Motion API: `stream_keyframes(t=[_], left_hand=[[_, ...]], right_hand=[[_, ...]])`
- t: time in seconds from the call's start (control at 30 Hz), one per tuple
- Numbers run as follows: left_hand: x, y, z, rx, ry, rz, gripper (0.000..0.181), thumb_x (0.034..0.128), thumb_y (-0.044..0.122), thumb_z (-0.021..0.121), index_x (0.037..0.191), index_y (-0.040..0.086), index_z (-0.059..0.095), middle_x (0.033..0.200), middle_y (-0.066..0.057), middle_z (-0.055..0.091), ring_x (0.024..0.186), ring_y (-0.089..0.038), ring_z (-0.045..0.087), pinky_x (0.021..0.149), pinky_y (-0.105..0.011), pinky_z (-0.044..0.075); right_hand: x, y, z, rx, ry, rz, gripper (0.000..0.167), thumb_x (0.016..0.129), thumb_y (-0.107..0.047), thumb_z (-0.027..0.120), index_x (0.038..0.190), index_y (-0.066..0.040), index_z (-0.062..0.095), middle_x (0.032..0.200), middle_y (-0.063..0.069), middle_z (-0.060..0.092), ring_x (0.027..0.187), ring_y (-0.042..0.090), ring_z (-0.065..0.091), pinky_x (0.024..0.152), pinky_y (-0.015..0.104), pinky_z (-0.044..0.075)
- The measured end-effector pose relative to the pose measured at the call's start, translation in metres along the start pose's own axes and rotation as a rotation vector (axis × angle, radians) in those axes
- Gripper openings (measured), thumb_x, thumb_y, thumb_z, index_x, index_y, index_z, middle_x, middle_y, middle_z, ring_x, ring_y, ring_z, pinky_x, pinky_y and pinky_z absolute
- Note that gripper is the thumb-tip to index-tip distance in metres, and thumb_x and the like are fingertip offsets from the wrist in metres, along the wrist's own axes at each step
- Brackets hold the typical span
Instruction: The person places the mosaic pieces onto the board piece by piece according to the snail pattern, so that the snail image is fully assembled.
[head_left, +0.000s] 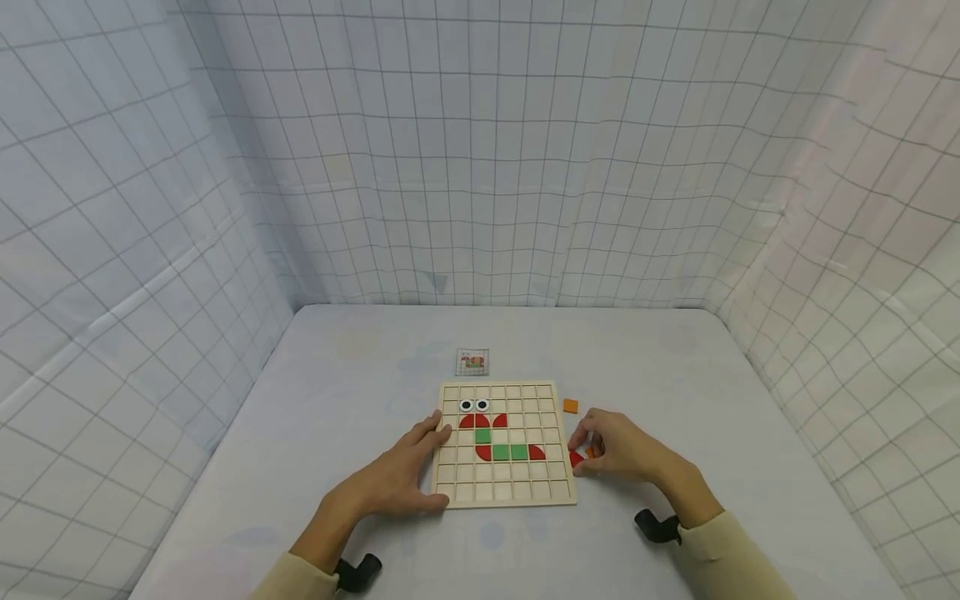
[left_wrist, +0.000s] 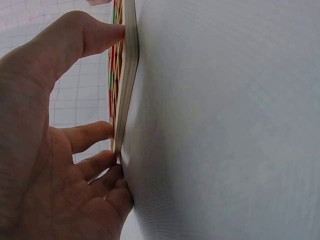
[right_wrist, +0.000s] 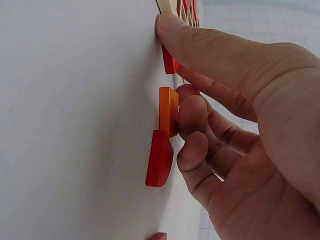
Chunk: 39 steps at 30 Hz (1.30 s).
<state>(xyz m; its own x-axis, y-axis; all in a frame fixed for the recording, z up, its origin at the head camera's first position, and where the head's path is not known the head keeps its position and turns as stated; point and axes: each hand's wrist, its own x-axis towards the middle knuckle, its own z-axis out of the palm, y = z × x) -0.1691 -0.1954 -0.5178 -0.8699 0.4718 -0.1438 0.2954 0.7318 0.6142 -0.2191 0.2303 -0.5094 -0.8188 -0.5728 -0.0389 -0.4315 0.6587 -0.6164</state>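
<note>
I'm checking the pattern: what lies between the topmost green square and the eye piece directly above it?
One red curved piece fills the cell between the green square and the eye piece; the head view shows it.

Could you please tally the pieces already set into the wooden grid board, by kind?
Black-and-white eye discs: 2
Red quarter-circle pieces: 5
Green square pieces: 3
Total: 10
</note>
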Motion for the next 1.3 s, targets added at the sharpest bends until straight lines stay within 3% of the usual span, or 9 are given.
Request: stream_keyframes(t=[0.4,0.63,0.93,1.3], left_hand=[[-0.0013,0.0002,-0.0024,0.002,0.005,-0.002,0.112,0.0909,0.044,0.094,0.182,0.007,0.039,0.196,-0.019,0.020,0.181,-0.047,0.026,0.137,-0.072,0.040],[-0.0007,-0.0012,-0.0023,0.007,0.004,0.001,0.112,0.0911,0.044,0.093,0.182,0.008,0.039,0.196,-0.018,0.020,0.181,-0.047,0.026,0.137,-0.072,0.041],[-0.0009,-0.0010,-0.0027,0.014,0.004,0.010,0.112,0.0917,0.045,0.093,0.182,0.007,0.038,0.196,-0.018,0.019,0.181,-0.047,0.026,0.137,-0.072,0.040],[0.0000,-0.0004,-0.0019,0.013,0.003,0.020,0.112,0.0922,0.045,0.092,0.182,0.007,0.038,0.196,-0.020,0.019,0.181,-0.048,0.027,0.137,-0.072,0.041]], right_hand=[[0.0018,0.0006,0.0023,0.004,0.005,-0.009,0.023,0.096,-0.004,0.093,0.109,-0.018,0.078,0.100,-0.008,0.072,0.083,0.004,0.061,0.074,0.021,0.056],[0.0016,-0.0020,0.0043,0.030,0.033,-0.033,0.023,0.098,0.006,0.083,0.107,-0.015,0.078,0.098,-0.003,0.076,0.083,0.002,0.061,0.075,0.020,0.056],[0.0011,0.0001,0.0073,-0.042,0.148,-0.092,0.020,0.104,-0.002,0.085,0.109,-0.019,0.076,0.101,-0.010,0.078,0.091,-0.001,0.066,0.083,0.024,0.061],[0.0033,-0.0007,0.0098,0.034,0.243,-0.122,0.015,0.104,-0.002,0.085,0.108,-0.016,0.082,0.108,-0.005,0.084,0.095,0.004,0.078,0.086,0.024,0.067]])
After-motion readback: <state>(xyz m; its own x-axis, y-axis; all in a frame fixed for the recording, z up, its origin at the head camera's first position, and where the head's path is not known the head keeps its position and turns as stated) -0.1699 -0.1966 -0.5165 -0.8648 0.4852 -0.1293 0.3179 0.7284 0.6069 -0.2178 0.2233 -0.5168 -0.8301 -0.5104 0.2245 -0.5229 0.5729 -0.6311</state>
